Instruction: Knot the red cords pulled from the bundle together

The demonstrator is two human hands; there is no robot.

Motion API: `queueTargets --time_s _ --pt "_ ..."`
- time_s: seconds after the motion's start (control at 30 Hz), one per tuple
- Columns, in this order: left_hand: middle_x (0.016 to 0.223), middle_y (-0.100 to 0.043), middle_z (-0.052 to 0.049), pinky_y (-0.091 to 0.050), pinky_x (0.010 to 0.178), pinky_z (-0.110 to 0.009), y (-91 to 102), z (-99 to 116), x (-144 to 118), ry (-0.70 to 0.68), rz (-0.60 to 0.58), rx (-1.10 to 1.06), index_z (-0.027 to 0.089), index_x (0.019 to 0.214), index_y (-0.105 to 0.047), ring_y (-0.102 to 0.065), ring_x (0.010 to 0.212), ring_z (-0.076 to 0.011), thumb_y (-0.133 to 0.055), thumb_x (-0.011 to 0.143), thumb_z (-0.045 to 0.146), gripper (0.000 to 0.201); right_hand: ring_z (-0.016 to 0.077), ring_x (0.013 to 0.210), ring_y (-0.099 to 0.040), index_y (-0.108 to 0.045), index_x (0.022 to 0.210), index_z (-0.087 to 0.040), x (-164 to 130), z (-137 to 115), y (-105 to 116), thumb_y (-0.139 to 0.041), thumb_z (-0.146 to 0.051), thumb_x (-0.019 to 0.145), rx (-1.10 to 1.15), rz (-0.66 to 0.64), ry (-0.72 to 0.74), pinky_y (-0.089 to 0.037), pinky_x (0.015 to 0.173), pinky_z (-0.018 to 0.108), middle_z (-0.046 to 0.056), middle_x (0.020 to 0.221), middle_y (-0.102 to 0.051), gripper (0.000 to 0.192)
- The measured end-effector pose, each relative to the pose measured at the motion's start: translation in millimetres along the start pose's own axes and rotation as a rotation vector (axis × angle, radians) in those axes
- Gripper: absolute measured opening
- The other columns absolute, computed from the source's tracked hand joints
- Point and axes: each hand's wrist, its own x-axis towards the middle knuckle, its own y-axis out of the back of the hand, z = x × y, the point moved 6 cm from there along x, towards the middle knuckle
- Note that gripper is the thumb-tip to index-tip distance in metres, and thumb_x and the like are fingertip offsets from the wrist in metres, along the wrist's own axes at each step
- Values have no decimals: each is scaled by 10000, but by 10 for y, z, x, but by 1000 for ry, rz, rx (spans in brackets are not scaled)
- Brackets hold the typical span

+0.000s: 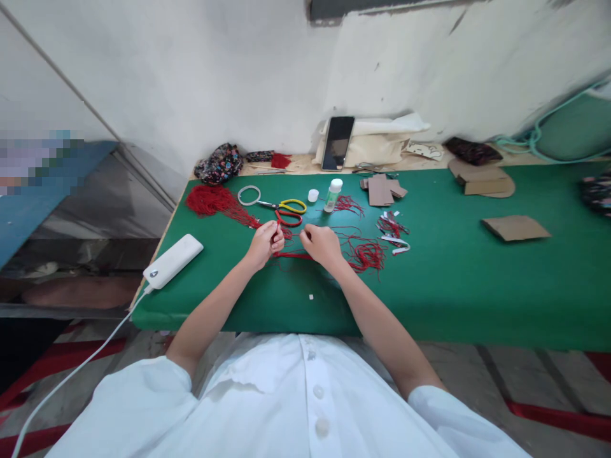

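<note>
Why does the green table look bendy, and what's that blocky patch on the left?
Head view: the wide lens curves the green felt-covered table at its edges; the blocky pixelated patch is deliberate blurring; light is soft and even, shadows faint; both hands, left hand and right hand, look sharp.

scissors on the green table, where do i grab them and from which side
Probably by the handle loops: the scissors lie flat with the yellow and red loops toward the right and the blades pointing left at the white ring. Come from above on the loop end, just beyond the left hand, clear of the red cord.
</note>
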Motion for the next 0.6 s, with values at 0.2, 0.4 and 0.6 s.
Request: queueTargets --time_s 0.2,0.4,0.6 --pt "481 -326 84 -171 390 -148 12 14 -6 -22 -3 -18 163 660 -388 -252 350 -12 -532 894 274 297 210 739 -632 -670 892 -173 -9 -8 -11 -402 -316 922 -11 14 9 -280 600 265 126 858 -708 304" --pt "478 -345 81 -197 400 -146 1 -28 -1 29 -39 38 164 662 -388 -281 357 -17 -550 882 293 303 238 850 -622 -656 945 -176 -19 -45 10 -426 -309 927 41 75 106 -401 729 303 119 923 -705 267" --pt "480 -375 67 -216 403 -151 -16 -62 4 45 -46 58 157 667 -412 -314 355 -27 -487 902 246 262 286 1126 -558 -602 1097 -149 -36 -146 77 -551 -225 828 453 218 451 -421 981 434 128 1173 -656 284"
